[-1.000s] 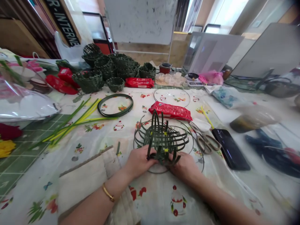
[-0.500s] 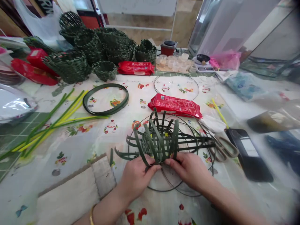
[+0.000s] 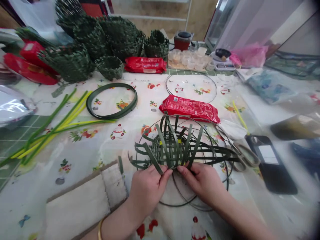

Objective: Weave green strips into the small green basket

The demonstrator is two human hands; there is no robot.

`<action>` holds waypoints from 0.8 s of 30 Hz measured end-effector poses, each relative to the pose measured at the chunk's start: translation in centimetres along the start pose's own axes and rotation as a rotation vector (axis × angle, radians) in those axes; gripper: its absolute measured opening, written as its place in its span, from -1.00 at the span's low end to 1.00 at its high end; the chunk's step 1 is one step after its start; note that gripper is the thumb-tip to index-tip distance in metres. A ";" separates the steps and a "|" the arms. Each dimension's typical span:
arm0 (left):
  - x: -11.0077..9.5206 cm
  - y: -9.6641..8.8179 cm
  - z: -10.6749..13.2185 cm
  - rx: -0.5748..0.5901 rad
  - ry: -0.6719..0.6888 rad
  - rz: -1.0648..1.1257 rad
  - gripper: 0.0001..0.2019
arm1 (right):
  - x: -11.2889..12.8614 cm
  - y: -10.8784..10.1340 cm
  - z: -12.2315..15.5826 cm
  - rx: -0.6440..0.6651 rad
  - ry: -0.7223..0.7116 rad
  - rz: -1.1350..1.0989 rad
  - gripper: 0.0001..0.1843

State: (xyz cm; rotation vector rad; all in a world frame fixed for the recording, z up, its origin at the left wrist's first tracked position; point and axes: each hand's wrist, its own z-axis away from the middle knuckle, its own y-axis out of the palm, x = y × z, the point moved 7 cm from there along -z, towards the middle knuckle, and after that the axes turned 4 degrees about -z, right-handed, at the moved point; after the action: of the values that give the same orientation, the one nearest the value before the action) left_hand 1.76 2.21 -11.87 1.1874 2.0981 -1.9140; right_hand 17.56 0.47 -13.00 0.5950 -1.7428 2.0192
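A half-woven basket (image 3: 175,148) of dark green flat strips lies on the flowered tablecloth, its loose strips standing up and fanning out. My left hand (image 3: 147,190) pinches a strip at the basket's near edge. My right hand (image 3: 203,183) pinches strips right beside it, fingertips almost touching the left's. Thin wire hoops (image 3: 175,200) lie under the basket. A gold bracelet (image 3: 100,229) sits on my left wrist.
Several finished green baskets (image 3: 110,36) stand at the back left. Red packets (image 3: 190,108), a green strip coil (image 3: 112,101), a wire ring (image 3: 191,86), green and yellow stems (image 3: 55,123), scissors (image 3: 246,156), a black phone (image 3: 272,165) and a folded cloth (image 3: 80,203) surround the work.
The camera has tilted down and closer. The basket has been turned on its side, its strips now spreading wider to the right, and both hands have shifted to its near edge.
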 end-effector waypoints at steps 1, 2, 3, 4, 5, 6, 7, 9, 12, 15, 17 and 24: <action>0.3 -0.1 -0.1 -0.003 -0.004 0.046 -0.80 | -0.1 0.2 0.1 0.007 -0.007 -0.026 -0.52; 0.7 0.0 -0.3 0.013 -0.008 0.118 -0.82 | -0.1 0.3 0.3 0.014 -0.026 -0.053 -0.54; 1.0 0.1 -0.5 0.059 -0.012 0.206 -0.84 | -0.1 0.4 0.4 0.016 -0.054 -0.071 -0.57; 1.2 0.4 -0.6 0.130 -0.015 0.287 -0.85 | -0.1 0.5 0.6 0.014 -0.087 -0.079 -0.59; 1.5 0.5 -0.7 0.169 -0.037 0.340 -0.84 | 0.0 0.5 0.7 0.011 -0.119 -0.078 -0.62; 1.9 0.2 -0.9 0.155 -0.084 0.363 -0.81 | 0.0 0.5 0.8 0.009 -0.146 -0.071 -0.63; 2.0 0.1 -0.9 0.153 -0.109 0.372 -0.78 | 0.1 0.5 0.9 0.010 -0.162 -0.061 -0.65; 1.8 -0.1 -0.9 0.138 -0.136 0.344 -0.79 | 0.1 0.6 0.9 0.015 -0.165 -0.035 -0.65; 1.1 -0.1 -0.9 0.165 -0.130 0.221 -0.83 | 0.0 0.5 0.7 0.007 -0.112 -0.010 -0.64; 0.8 -0.1 -1.1 0.187 -0.127 0.121 -0.81 | 0.0 0.4 0.7 -0.020 -0.041 -0.024 -0.64; 0.9 -0.1 -1.3 0.205 -0.107 0.146 -0.81 | 0.1 0.3 0.8 -0.040 -0.048 -0.037 -0.66; 1.0 0.0 -1.5 0.211 -0.036 0.213 -0.73 | -0.2 0.3 1.5 -0.122 -0.192 -0.162 -0.71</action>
State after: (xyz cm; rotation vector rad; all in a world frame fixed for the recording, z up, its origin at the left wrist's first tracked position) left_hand 1.69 3.99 -12.09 1.3413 1.7065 -2.0760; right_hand 17.66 -1.06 -13.20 0.8843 -1.8448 1.7815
